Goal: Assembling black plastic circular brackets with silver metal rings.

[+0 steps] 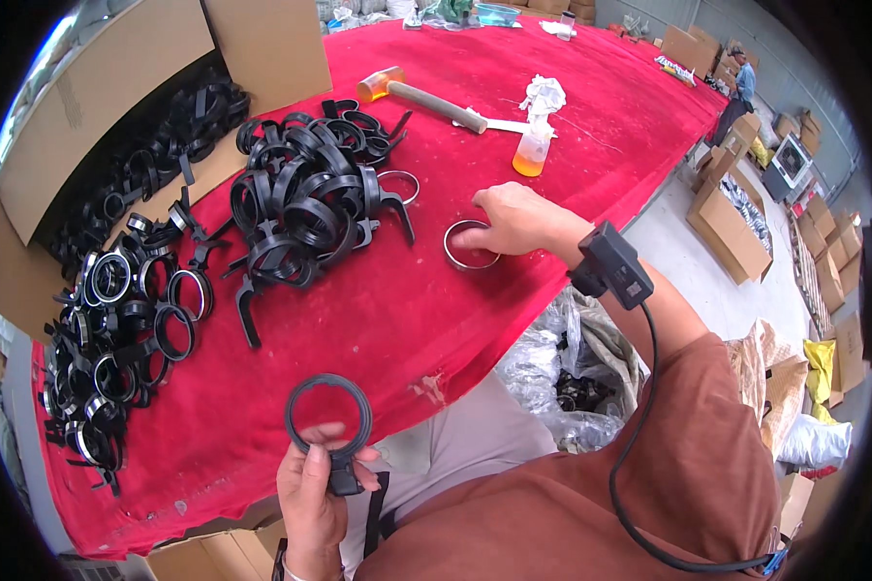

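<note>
My left hand (312,484) is closed around the short tab of a black plastic ring (328,380), held upright over the table's near edge. Out on the red cloth, my right hand (515,219) grips a thin metal ring (451,254), one finger reaching inside its loop and the far side hidden beneath the hand. A second metal ring (415,177) lies beside a heap of black plastic rings with tabs (310,184). At the left, more black rings (116,329), several with shiny metal inside, spread along the cloth.
An open cardboard box (107,107) of black parts stands at the left. A mallet (426,102) with an amber head and a small bottle of orange liquid (530,155) are on the red cloth (630,107). Plastic bags (533,363) sit below the edge; a person (741,92) stands far right.
</note>
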### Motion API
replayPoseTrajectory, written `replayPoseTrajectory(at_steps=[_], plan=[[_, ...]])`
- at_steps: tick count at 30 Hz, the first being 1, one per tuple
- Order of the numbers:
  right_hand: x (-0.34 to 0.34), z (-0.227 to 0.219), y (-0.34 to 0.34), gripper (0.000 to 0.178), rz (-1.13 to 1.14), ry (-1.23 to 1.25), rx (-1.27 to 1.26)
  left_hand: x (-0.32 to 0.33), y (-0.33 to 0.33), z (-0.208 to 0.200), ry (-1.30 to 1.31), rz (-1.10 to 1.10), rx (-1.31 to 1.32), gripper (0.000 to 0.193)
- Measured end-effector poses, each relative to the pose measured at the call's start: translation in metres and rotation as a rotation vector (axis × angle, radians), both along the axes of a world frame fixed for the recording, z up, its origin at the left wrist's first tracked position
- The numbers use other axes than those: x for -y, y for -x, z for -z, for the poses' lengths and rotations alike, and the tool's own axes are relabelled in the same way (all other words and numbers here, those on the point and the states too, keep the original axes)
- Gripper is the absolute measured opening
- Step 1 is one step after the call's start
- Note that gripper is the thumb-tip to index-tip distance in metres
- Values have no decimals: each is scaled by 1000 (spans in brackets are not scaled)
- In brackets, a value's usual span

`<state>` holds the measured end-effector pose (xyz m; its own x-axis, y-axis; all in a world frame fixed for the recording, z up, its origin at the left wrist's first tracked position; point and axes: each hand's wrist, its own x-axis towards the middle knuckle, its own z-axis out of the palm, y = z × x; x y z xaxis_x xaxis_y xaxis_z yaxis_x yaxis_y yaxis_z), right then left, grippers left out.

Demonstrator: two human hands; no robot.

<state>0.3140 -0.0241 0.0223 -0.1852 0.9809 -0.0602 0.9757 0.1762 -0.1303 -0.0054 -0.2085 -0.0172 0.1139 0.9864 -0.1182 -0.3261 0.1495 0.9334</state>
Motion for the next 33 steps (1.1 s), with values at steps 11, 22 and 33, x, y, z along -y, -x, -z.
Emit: replayPoseTrajectory(at_steps=[11, 22, 33], plan=[[23, 8, 30, 54, 7, 8, 121, -3, -7, -8, 28, -86, 94, 53], [51, 17, 28, 60, -562, -769, 19, -8, 4, -2, -53, 49, 119, 52], [94, -30, 93, 69, -539, -144, -642, -27, -11, -13, 8, 151, 182, 56]])
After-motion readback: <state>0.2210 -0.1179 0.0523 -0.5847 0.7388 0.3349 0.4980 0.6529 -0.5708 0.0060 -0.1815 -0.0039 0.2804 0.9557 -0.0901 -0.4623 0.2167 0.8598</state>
